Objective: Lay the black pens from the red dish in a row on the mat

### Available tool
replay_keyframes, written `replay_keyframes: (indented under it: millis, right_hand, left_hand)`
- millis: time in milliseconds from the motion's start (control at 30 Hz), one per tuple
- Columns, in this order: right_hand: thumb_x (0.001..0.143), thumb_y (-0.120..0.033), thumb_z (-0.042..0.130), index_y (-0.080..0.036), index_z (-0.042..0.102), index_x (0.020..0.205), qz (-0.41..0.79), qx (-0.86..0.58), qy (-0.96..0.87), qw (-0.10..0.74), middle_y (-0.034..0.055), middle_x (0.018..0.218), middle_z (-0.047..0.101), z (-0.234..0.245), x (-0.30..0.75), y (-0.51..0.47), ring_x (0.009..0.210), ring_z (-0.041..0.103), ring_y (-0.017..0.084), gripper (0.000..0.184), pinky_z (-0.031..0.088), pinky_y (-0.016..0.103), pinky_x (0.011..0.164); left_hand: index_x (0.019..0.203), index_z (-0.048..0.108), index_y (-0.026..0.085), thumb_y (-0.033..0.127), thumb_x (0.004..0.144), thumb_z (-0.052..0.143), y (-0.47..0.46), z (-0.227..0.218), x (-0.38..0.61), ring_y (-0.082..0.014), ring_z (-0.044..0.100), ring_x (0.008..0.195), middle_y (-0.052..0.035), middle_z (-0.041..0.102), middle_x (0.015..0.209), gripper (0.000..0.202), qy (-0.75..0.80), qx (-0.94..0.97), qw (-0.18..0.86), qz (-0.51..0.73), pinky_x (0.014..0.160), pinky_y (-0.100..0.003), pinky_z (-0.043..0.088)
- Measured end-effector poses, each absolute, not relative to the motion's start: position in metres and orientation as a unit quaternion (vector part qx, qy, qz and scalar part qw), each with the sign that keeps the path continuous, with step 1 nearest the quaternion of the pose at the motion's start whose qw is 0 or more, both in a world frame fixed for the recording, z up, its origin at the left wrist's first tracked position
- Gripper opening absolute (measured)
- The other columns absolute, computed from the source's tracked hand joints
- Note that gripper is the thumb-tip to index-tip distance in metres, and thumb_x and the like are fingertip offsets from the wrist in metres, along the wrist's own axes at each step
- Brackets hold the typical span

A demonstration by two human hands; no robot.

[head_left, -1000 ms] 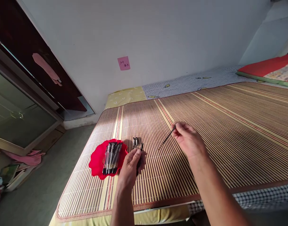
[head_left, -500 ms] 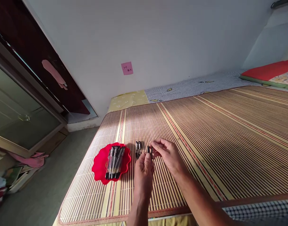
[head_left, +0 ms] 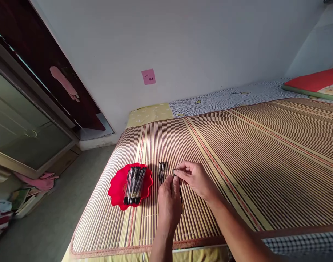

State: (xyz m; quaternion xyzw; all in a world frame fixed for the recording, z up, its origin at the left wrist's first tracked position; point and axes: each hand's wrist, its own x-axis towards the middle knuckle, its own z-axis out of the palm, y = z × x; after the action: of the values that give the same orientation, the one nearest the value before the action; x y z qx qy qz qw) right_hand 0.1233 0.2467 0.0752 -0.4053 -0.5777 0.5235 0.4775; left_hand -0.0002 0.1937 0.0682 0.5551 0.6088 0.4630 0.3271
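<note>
My left hand (head_left: 169,198) and my right hand (head_left: 196,179) meet over the bamboo mat (head_left: 237,160), both closed on one black pen (head_left: 180,194). The left hand wraps the barrel; the right hand's fingertips pinch its upper end. Which part of the pen each holds is mostly hidden by the fingers. Just left of the hands lie two small black pen pieces (head_left: 161,168) on the mat. Further left sits a red scalloped plate (head_left: 116,187) holding several black pens (head_left: 134,180).
The mat covers a bed along a white wall with a pink sticky note (head_left: 148,76). A red cushion (head_left: 313,82) lies at the far right. Left of the bed are bare floor (head_left: 46,225), a dark cabinet (head_left: 32,72) and clutter.
My right hand, which held a thin refill out to the right a second ago, has come in to my left hand; both now close together on the pen.
</note>
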Motion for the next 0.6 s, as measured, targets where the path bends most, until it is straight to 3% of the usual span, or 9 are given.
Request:
replay_keyframes:
  millis: [200,367,600]
  right_hand:
    - [0.074,-0.048,0.080,-0.018,0.071,0.079,0.548,-0.440,-0.560,0.440,0.0003,0.067,0.067,0.051,0.121,0.258,0.057,0.062,0.014,0.031,0.051,0.026,0.054]
    - [0.071,-0.043,0.079,-0.019,0.069,0.071,0.543,-0.483,-0.540,0.424,-0.0004,0.062,0.066,0.023,0.114,0.269,0.054,0.061,0.014,0.027,0.050,0.025,0.051]
    - [0.080,-0.022,0.071,-0.018,0.066,0.066,0.460,-0.545,-0.604,0.356,0.0011,0.060,0.069,0.014,0.090,0.281,0.054,0.064,0.015,0.015,0.049,0.025,0.052]
  left_hand:
    - [0.071,0.052,0.023,0.048,0.102,0.043,0.195,0.070,-0.030,-0.0167,0.050,0.058,0.0008,0.055,0.063,0.040,0.650,0.572,0.344,0.364,0.057,-0.028,0.029]
    - [0.076,0.058,0.023,0.028,0.098,0.046,0.195,0.074,-0.067,-0.0196,0.057,0.065,-0.0023,0.063,0.069,0.025,0.706,0.563,0.223,0.367,0.064,-0.029,0.034]
    - [0.074,0.061,0.021,0.018,0.094,0.053,0.192,0.077,-0.071,-0.0202,0.057,0.066,-0.0039,0.067,0.071,0.022,0.731,0.580,0.189,0.306,0.065,-0.029,0.032]
